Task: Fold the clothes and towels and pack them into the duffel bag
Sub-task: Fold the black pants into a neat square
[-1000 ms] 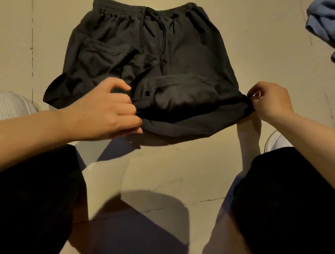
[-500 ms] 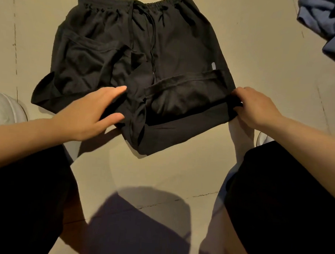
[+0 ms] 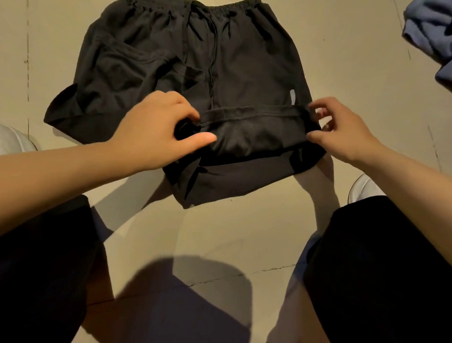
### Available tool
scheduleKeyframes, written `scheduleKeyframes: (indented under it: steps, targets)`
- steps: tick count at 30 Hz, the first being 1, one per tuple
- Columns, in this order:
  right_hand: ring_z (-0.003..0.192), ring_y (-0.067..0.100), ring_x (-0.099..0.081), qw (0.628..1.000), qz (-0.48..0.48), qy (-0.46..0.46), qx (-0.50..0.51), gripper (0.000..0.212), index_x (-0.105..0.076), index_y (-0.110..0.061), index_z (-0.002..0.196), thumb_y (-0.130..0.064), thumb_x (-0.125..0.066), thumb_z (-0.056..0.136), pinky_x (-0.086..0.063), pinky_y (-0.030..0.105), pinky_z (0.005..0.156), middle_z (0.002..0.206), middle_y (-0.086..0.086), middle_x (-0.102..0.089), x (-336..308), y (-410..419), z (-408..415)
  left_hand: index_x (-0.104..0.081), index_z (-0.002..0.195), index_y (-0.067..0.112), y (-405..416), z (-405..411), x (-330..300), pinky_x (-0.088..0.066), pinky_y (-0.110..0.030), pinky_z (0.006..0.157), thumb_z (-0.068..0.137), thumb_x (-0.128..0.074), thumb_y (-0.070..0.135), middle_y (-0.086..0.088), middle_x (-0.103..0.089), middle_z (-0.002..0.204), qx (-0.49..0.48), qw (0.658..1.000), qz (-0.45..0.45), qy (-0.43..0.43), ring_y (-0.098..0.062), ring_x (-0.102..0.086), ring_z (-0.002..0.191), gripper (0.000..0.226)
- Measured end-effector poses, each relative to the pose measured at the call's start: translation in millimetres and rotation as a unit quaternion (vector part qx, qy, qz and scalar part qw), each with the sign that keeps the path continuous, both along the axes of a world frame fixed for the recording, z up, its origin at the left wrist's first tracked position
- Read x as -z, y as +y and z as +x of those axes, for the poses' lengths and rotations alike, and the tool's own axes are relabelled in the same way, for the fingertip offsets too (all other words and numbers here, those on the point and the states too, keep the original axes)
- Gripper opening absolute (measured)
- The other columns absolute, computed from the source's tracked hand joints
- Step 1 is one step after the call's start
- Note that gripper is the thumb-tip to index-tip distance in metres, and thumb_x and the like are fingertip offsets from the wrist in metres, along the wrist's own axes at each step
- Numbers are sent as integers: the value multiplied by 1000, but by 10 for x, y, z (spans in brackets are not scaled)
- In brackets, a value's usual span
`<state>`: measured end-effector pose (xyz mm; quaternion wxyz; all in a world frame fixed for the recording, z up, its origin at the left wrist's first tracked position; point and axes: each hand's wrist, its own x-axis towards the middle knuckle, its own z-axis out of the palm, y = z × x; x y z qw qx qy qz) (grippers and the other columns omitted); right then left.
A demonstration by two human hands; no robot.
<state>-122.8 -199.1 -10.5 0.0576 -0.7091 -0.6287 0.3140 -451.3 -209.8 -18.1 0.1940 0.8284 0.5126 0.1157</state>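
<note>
1. Head view: black shorts (image 3: 237, 76) are lying flat on the floor (image 3: 352, 99), waistband at the far side, between the person's knees and the top of the picture.
2. The left hand (image 3: 154, 132) is gripping the inner end of the turned-up hem of the right leg; its fingers (image 3: 181, 104) are curling over a bunch of cloth and the thumb is lying along the fold.
3. The right hand (image 3: 346, 130) is hovering at the outer end of that same hem; its fingers (image 3: 318, 105) are spreading loosely, the thumb tip is touching the cloth, and nothing is pinched as far as I can tell.
4. A blue garment (image 3: 440, 43) is lying crumpled at the far right, well apart from the shorts.
5. White shoes (image 3: 6, 138) are showing at both sides.
6. Progress, as I judge it: the task is only beginning. One leg hem is being turned up, the other leg is lying unfolded, the blue garment is waiting, and no duffel bag is showing, so the folding and all the packing are left.
</note>
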Motion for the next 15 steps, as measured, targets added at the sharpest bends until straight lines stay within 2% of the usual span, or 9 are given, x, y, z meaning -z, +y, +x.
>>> scheduleKeyframes:
  steps: [2, 4, 5, 7, 9, 11, 13, 15]
  targets:
    - [78, 23, -60, 993, -32, 88, 77, 61, -36, -28, 138, -13, -66, 88, -54, 32, 69, 113, 0, -50, -19, 50, -122, -63, 118, 23, 55, 188, 16, -47, -35, 78, 80, -63, 61, 2, -67, 102, -25, 999, -38, -21, -19, -60, 93, 54]
    - [69, 19, -62, 981, -72, 125, 130, 63, -33, -27, 140, -9, -65, 89, -55, 27, 61, 101, 2, -56, 16, 101, -206, -61, 122, 23, 89, 276, 34, -37, -25, 74, 82, -72, 36, 3, -65, 96, -32, 996, -58, -52, -12, -56, 81, 44]
    - [66, 17, -61, 978, -82, 131, 142, 59, -37, -26, 137, -6, -65, 89, -53, 25, 57, 94, 3, -57, 35, 121, -226, -62, 121, 22, 92, 281, 24, -35, -24, 73, 83, -72, 27, 4, -62, 92, -15, 996, -57, -67, -11, -53, 78, 40]
    - [61, 16, -56, 973, -97, 157, 137, 41, -53, -23, 119, 1, -63, 87, -48, 23, 55, 86, 3, -58, 24, 138, -211, -63, 115, 22, 36, 259, -61, -43, -34, 73, 85, -67, 20, 2, -63, 90, 87, 994, -20, -69, -19, -55, 83, 30]
    - [63, 17, -53, 962, -146, 211, 91, 29, -62, -18, 92, 10, -61, 83, -45, 23, 57, 75, 2, -58, -42, 87, -111, -64, 108, 20, -87, 183, -117, -50, -40, 64, 88, -56, 20, -4, -63, 85, 251, 965, 75, -26, -28, -56, 80, 22]
    - [68, 20, -57, 951, -227, 211, -1, 30, -64, -14, 81, 15, -62, 79, -48, 24, 64, 68, 0, -62, -107, -41, 20, -67, 101, 15, -279, 86, -94, -46, -36, 54, 88, -49, 18, -6, -58, 77, 362, 919, 154, 31, -30, -55, 69, 22]
    - [81, 18, -64, 930, -325, 134, -107, 28, -69, -15, 90, 9, -69, 77, -49, 23, 77, 79, -2, -69, -126, -214, 105, -67, 95, 14, -469, 0, -15, -40, -34, 56, 89, -47, 16, -5, -57, 75, 411, 890, 175, 88, -27, -54, 66, 21]
    - [92, 13, -64, 912, -381, 77, -131, 33, -68, -21, 101, -4, -77, 75, -46, 17, 81, 95, -3, -68, -98, -357, 153, -64, 85, 14, -564, -65, 62, -37, -33, 57, 90, -49, 21, -3, -56, 72, 446, 873, 158, 121, -25, -51, 63, 17]
